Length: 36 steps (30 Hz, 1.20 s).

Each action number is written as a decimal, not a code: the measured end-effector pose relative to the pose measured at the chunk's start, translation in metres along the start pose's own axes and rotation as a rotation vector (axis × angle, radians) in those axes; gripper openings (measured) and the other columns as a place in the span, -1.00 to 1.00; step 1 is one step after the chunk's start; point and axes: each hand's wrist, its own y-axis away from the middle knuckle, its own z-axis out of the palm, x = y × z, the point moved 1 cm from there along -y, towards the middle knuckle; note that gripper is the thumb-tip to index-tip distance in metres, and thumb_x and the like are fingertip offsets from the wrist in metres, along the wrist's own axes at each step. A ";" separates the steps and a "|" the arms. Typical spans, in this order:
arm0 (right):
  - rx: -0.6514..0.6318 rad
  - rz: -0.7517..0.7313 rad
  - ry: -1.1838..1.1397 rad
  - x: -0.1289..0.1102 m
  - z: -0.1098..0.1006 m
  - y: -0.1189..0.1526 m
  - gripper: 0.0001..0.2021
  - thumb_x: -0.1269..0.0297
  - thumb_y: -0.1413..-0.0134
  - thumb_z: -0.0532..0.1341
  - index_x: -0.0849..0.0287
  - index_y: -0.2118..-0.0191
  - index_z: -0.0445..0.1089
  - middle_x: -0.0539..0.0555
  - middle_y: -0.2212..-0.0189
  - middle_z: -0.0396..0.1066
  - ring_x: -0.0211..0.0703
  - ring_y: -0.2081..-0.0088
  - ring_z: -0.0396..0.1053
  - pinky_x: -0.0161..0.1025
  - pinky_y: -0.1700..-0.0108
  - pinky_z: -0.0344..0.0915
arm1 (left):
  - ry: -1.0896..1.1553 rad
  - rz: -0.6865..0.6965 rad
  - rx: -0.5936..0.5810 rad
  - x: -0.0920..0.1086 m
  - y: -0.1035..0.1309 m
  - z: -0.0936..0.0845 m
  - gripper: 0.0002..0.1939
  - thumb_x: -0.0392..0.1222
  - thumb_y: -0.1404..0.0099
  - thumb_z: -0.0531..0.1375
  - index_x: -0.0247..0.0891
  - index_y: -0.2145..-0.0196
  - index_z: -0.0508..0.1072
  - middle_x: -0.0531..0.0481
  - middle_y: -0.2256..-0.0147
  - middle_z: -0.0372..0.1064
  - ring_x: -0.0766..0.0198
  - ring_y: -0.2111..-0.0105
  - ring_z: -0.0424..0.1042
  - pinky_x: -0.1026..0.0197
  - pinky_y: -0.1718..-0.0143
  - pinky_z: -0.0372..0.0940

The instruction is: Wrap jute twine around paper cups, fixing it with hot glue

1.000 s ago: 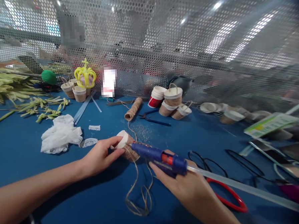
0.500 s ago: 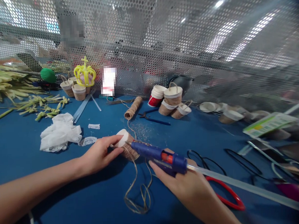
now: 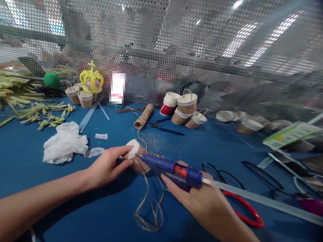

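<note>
Blue table (image 3: 101,218), brown-and-white cup (image 3: 140,167) tilted mid-table.
L hand (image 3: 108,169) grasping cup near white end (image 3: 132,150); R hand (image 3: 199,196) clenched round glue gun (image 3: 161,165), nozzle at cup. Prob. light, crushable; hold gently there.

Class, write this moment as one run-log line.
left hand: holds brown-and-white cup | right hand: grips blue glue gun, pointed at cup | twine: looped on blue table | twine roll: beyond cup

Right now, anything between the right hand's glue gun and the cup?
Nothing visible: the tip of the glue gun is at the side of the cup. The left hand grips the rim end, left of the tip; loose twine hangs below.
</note>
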 end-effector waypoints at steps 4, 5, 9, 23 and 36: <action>-0.027 -0.026 0.038 0.006 0.002 0.007 -0.85 0.33 0.03 0.08 0.08 0.44 0.40 0.06 0.59 0.42 -0.09 0.50 0.41 -0.19 0.45 0.35 | -0.053 0.011 0.018 -0.001 0.001 0.000 -0.73 -0.18 -0.25 0.02 -0.25 0.12 0.34 -0.04 0.23 0.42 0.24 0.27 0.38 0.26 0.24 0.25; -0.029 -0.040 0.039 0.008 0.002 0.008 -0.85 0.31 0.03 0.08 0.07 0.42 0.40 0.07 0.59 0.42 -0.07 0.47 0.41 -0.17 0.43 0.35 | -0.059 0.012 0.019 -0.001 0.001 0.000 -0.74 -0.17 -0.25 0.02 -0.25 0.13 0.34 -0.05 0.23 0.42 0.24 0.27 0.38 0.26 0.24 0.25; -0.017 -0.049 0.027 0.012 0.001 0.004 -0.85 0.30 0.05 0.09 0.06 0.41 0.41 0.04 0.61 0.42 -0.09 0.52 0.40 -0.19 0.45 0.36 | -0.048 0.025 0.008 -0.001 0.000 -0.001 -0.74 -0.18 -0.25 0.01 -0.24 0.12 0.34 -0.05 0.22 0.41 0.23 0.25 0.38 0.26 0.23 0.25; -0.027 -0.165 0.202 0.035 0.003 0.010 -0.77 0.35 0.04 0.07 0.04 0.31 0.46 0.06 0.53 0.48 -0.01 0.33 0.42 -0.13 0.34 0.33 | -0.155 0.081 0.012 -0.007 0.002 -0.001 -0.72 -0.18 -0.27 0.00 -0.27 0.08 0.29 -0.10 0.23 0.39 0.21 0.24 0.36 0.22 0.23 0.23; 0.038 -0.375 0.382 0.027 -0.001 0.005 -0.75 0.45 0.00 0.07 0.09 0.31 0.47 0.06 0.56 0.47 -0.08 0.46 0.42 -0.19 0.40 0.30 | -0.213 0.157 0.043 -0.010 0.003 0.000 -0.71 -0.17 -0.28 -0.01 -0.29 0.07 0.28 -0.11 0.28 0.41 0.19 0.29 0.37 0.20 0.29 0.26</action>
